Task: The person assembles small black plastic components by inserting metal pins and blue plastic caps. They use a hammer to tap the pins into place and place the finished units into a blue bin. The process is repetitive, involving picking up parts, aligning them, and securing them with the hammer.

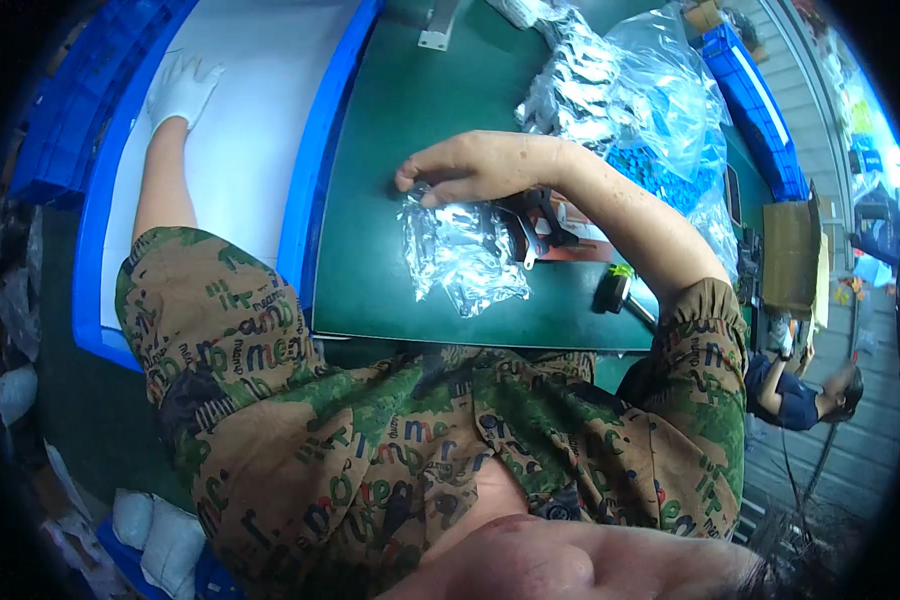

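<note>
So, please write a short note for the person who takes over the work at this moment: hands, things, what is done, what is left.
Left hand: gloved in white, flat inside the blue bin, holding nothing.
Right hand: bare, fingertips on the top edge of a small clear bag on the green mat.
Nearby: black tool right of the bag; big bag of blue parts further back.
Done: small bag lies on the mat.
Left: cannot tell whether it is sealed or filled; check it.

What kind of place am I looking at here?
Probably a factory packing bench: a green work mat, clear bags of small blue parts, blue crates, and the right hand on a small crinkled plastic bag.
</note>
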The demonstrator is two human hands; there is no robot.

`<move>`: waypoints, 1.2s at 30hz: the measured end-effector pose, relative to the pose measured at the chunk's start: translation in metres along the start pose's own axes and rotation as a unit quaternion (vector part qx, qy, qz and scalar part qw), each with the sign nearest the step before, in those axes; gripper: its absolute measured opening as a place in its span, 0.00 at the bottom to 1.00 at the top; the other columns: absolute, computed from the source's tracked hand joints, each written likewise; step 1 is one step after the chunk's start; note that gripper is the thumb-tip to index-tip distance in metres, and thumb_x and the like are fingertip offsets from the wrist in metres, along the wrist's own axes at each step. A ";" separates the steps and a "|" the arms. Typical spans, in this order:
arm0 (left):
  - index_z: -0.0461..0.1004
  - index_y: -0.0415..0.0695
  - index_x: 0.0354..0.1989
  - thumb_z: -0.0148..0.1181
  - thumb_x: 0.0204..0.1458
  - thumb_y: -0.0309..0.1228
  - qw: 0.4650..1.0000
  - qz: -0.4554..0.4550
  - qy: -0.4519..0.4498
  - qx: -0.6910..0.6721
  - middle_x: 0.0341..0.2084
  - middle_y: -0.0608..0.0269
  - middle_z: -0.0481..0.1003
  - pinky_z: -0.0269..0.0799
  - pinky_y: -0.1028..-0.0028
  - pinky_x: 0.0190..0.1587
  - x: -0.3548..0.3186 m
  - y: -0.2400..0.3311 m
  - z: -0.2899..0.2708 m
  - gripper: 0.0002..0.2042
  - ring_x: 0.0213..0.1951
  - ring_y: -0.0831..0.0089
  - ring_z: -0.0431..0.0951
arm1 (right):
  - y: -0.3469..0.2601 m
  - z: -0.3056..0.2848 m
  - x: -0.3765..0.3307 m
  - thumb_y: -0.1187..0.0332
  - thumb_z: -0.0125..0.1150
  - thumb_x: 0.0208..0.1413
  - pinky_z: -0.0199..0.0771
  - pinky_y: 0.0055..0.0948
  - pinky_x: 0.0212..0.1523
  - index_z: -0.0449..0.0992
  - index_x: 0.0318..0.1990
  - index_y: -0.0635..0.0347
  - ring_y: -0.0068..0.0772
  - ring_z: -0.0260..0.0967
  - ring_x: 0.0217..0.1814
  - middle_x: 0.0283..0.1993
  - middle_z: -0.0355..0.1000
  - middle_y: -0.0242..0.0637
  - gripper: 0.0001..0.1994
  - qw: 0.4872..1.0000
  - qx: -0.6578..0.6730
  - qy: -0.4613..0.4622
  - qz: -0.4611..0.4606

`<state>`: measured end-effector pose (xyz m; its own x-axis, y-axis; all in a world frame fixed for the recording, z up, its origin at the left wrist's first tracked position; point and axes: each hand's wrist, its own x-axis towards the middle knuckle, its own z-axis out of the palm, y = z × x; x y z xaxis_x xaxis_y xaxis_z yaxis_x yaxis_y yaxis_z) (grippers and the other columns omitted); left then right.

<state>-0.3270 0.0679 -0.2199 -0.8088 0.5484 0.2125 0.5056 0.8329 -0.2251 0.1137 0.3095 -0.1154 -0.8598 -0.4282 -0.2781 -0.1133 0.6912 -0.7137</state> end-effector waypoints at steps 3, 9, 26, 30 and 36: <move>0.61 0.58 0.74 0.43 0.58 0.69 0.999 0.013 0.044 -0.014 0.76 0.64 0.56 0.51 0.53 0.74 0.031 -0.016 0.065 0.41 0.76 0.63 0.54 | 0.009 -0.001 0.003 0.66 0.60 0.67 0.73 0.35 0.54 0.74 0.58 0.59 0.37 0.75 0.49 0.46 0.77 0.40 0.15 0.998 0.015 0.011 -0.060; 0.62 0.57 0.74 0.43 0.59 0.68 1.000 0.002 0.005 -0.017 0.75 0.64 0.58 0.51 0.54 0.74 -0.010 0.016 -0.018 0.40 0.75 0.63 0.55 | -0.008 -0.031 0.003 0.68 0.60 0.68 0.73 0.22 0.43 0.76 0.56 0.58 0.13 0.69 0.43 0.42 0.74 0.22 0.12 0.983 0.180 0.034 0.002; 0.58 0.46 0.75 0.29 0.63 0.71 0.650 -0.139 -0.045 -0.745 0.73 0.47 0.59 0.44 0.59 0.76 0.018 -0.028 0.001 0.45 0.75 0.52 0.56 | 0.049 -0.120 0.329 0.74 0.64 0.62 0.80 0.34 0.36 0.75 0.54 0.54 0.30 0.77 0.35 0.39 0.78 0.35 0.14 0.842 0.455 0.286 0.045; 0.53 0.47 0.77 0.25 0.61 0.73 0.568 -0.153 -0.094 -0.803 0.75 0.44 0.53 0.37 0.56 0.77 0.011 -0.024 -0.035 0.47 0.77 0.51 0.49 | 0.056 -0.096 0.372 0.73 0.62 0.64 0.82 0.37 0.38 0.75 0.57 0.55 0.30 0.78 0.35 0.39 0.79 0.36 0.15 0.843 0.458 0.274 0.074; 0.48 0.47 0.78 0.25 0.63 0.71 0.559 -0.121 -0.173 -0.802 0.78 0.46 0.46 0.33 0.58 0.78 0.023 -0.032 -0.029 0.45 0.78 0.54 0.44 | 0.038 -0.095 0.362 0.62 0.61 0.63 0.82 0.39 0.47 0.78 0.58 0.53 0.39 0.81 0.43 0.44 0.81 0.42 0.17 0.947 0.028 0.308 0.088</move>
<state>-0.3527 0.0559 -0.1802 -0.7815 0.5886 -0.2067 -0.2369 0.0265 0.9712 -0.2492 0.2364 -0.1824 -0.9923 0.1225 0.0190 0.0701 0.6806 -0.7293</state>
